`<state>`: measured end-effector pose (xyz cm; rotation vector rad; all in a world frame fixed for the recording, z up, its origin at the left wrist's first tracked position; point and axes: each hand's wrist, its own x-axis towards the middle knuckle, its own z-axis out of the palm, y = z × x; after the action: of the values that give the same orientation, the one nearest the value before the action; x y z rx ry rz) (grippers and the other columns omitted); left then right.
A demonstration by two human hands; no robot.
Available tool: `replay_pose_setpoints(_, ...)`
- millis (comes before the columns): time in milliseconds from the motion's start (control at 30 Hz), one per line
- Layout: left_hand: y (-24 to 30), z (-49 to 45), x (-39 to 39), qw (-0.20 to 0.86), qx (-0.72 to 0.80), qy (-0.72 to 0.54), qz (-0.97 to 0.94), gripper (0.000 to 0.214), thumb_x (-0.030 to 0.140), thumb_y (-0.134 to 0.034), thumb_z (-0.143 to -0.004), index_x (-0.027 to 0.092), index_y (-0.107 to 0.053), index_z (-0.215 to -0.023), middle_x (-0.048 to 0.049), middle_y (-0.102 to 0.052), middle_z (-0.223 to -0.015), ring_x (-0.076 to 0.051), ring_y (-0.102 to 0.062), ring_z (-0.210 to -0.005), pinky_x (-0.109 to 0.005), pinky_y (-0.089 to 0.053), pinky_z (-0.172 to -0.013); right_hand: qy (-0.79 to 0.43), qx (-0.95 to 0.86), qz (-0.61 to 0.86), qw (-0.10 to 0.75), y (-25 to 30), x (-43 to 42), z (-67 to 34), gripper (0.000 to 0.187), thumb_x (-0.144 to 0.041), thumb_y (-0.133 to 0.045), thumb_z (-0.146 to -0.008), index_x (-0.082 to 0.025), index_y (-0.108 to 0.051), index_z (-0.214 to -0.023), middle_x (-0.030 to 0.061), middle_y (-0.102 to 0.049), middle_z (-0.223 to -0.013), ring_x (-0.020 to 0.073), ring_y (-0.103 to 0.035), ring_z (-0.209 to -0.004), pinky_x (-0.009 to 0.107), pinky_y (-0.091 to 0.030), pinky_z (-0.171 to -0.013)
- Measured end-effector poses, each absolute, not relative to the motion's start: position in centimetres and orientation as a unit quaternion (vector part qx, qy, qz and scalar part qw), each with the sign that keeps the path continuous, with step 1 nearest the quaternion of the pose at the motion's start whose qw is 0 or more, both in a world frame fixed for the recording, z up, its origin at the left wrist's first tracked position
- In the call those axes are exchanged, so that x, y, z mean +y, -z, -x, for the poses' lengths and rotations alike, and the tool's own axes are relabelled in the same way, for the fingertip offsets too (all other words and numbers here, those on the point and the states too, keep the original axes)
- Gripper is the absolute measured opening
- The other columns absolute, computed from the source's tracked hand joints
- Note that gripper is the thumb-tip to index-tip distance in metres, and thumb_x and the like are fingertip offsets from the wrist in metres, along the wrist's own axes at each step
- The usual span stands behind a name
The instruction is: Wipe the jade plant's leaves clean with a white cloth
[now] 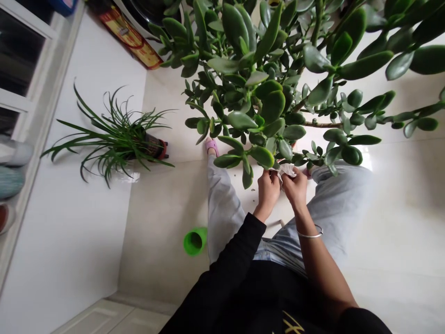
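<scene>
A big jade plant (264,79) with thick oval leaves fills the top of the view. Both hands are raised to its lowest leaves. My left hand (268,189) is closed, fingers pinched around the edge of a crumpled white cloth (285,170) near a low leaf (261,156). My right hand (295,188), with a silver bangle (310,233) on the wrist, is also closed on the same cloth. The cloth sits between the two hands just under the leaves. Below them are my legs in light grey trousers (225,208).
A potted grass-like plant (114,137) stands by the white wall at left. A green cup (194,241) lies on the pale tiled floor near my leg. A red and yellow box (130,37) sits at the top. Pink slipper (212,146) on my foot.
</scene>
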<state>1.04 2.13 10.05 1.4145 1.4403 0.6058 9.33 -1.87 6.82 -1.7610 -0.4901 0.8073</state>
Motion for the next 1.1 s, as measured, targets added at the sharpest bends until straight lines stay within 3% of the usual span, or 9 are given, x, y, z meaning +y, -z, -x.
replay_pose_setpoints(167,-10.0,-0.6,2.0,0.510,0.571,-0.254,-0.591,0.020,0.009,-0.052,-0.097,0.022,-0.066,-0.099,-0.0113,-0.076,-0.098,-0.025,-0.070,-0.091,-0.032,-0.047,-0.084,-0.376,-0.224,0.721,0.537,-6.9,-2.7,-9.7,0.016,-0.034,-0.063,-0.075,-0.020,-0.069,-0.083,-0.0037,-0.058,-0.057,0.0137,-0.044,-0.051,0.028,-0.034,-0.054)
replay_pose_setpoints(300,-9.9,-0.2,2.0,0.527,0.558,-0.258,-0.587,0.022,0.004,-0.052,-0.094,0.023,-0.064,-0.095,-0.0109,-0.076,-0.104,-0.025,-0.071,-0.101,-0.032,-0.049,-0.091,-0.390,-0.234,0.706,0.543,-7.1,-2.8,-9.8,0.022,-0.035,-0.061,-0.075,-0.019,-0.069,-0.089,-0.0012,-0.065,-0.067,0.0152,-0.051,-0.058,0.028,-0.037,-0.056)
replay_pose_setpoints(533,-9.8,-0.6,2.5,0.512,0.585,-0.259,-0.573,0.013,0.015,-0.060,-0.097,0.023,-0.069,-0.100,-0.0107,-0.076,-0.091,-0.027,-0.071,-0.087,-0.032,-0.046,-0.079,-0.369,-0.212,0.716,0.554,-6.4,-1.5,-9.5,0.023,-0.033,-0.060,-0.071,-0.020,-0.065,-0.090,0.0004,-0.069,-0.077,0.0165,-0.055,-0.066,0.029,-0.043,-0.064)
replay_pose_setpoints(767,-9.5,-0.9,2.6,0.497,0.598,-0.244,-0.580,0.018,0.008,-0.056,-0.095,0.022,-0.068,-0.097,-0.0101,-0.076,-0.088,-0.024,-0.070,-0.082,-0.030,-0.046,-0.074,-0.349,-0.233,0.720,0.553,-6.9,-1.2,-9.5,0.014,-0.032,-0.060,-0.073,-0.020,-0.063,-0.081,-0.0016,-0.064,-0.070,0.0152,-0.050,-0.066,0.029,-0.040,-0.064)
replay_pose_setpoints(933,-9.3,-0.5,2.4,0.496,0.578,-0.238,-0.603,0.016,0.011,-0.052,-0.099,0.022,-0.063,-0.102,-0.0111,-0.076,-0.101,-0.024,-0.072,-0.097,-0.032,-0.052,-0.087,-0.352,-0.248,0.718,0.547,-7.3,-1.7,-9.8,0.014,-0.032,-0.059,-0.073,-0.020,-0.064,-0.079,-0.0018,-0.062,-0.065,0.0150,-0.048,-0.061,0.028,-0.036,-0.060)
replay_pose_setpoints(1100,-9.2,-0.4,2.1,0.513,0.544,-0.223,-0.625,0.018,0.010,-0.047,-0.101,0.021,-0.061,-0.106,-0.0137,-0.076,-0.110,-0.024,-0.072,-0.101,-0.034,-0.053,-0.091,-0.365,-0.261,0.705,0.549,-7.2,-2.2,-10.5,0.025,-0.034,-0.059,-0.072,-0.018,-0.070,-0.088,0.0019,-0.069,-0.073,0.0177,-0.056,-0.067,0.029,-0.043,-0.063)
